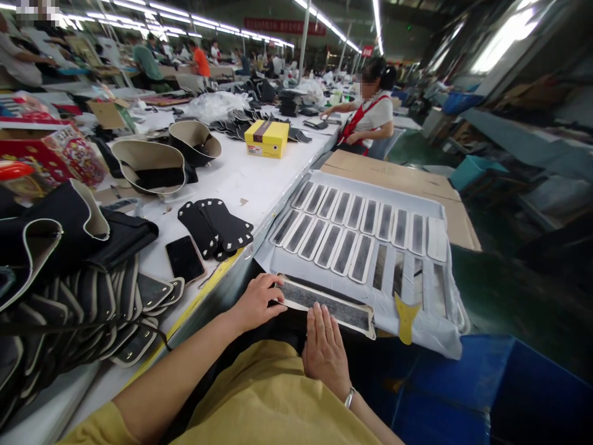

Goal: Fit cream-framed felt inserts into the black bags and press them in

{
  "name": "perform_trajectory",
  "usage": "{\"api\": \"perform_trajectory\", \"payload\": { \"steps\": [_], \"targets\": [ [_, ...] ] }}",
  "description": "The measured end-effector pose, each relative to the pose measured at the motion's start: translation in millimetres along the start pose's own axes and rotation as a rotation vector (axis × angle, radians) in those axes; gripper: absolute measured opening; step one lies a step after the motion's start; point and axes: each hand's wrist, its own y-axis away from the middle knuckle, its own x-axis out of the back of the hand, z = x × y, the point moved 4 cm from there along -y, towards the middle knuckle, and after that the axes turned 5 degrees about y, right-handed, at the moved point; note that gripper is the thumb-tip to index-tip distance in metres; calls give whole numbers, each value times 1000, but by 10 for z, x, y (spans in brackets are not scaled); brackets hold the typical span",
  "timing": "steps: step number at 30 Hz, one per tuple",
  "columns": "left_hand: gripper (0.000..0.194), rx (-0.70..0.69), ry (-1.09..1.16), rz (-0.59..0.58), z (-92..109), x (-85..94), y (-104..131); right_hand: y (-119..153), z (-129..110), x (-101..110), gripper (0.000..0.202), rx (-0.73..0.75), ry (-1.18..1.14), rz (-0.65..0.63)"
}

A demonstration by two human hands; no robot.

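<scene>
A long grey strip with a pale border (pixel 324 301) lies in front of me along the near edge of the light-covered board (pixel 273 262). My left hand (pixel 259 301) is closed on the strip's left end, its fingers curled over the border. Flat on the near edge rests my right hand (pixel 325 346), with fingers stretched out, holding nothing. Beyond the strip, shorter dark pieces with pale borders (pixel 328 249) lie in two rows on the board. A yellow forked piece (pixel 407 318) sits at the board's near right edge.
At left, a white table (pixel 222 179) carries black shaped pieces (pixel 215 225), a phone (pixel 185 258), stacked dark panels (pixel 83 309) and a yellow box (pixel 267 138). A blue bin (pixel 445 389) stands at lower right. A person (pixel 365 120) works beyond the cardboard (pixel 393 182).
</scene>
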Motion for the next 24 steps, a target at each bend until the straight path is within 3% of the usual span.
{"api": "perform_trajectory", "payload": {
  "steps": [3, 9, 15, 20, 24],
  "targets": [
    [6, 2, 48, 43, -74, 5, 26, -58, -41, -21, 63, 12, -7, 2],
    [8, 85, 37, 164, -18, -47, -5, -154, -132, -55, 61, 32, -17, -16],
    [8, 64, 95, 151, -47, -30, 18, -213, -191, -71, 58, 72, -17, -43],
    [6, 57, 259, 158, -226, 44, 108, -252, -226, -79, 56, 107, 13, -34],
    [4, -2, 307, 94, -291, 74, 140, -267, -261, -87, 56, 130, 16, -28]
  ]
}}
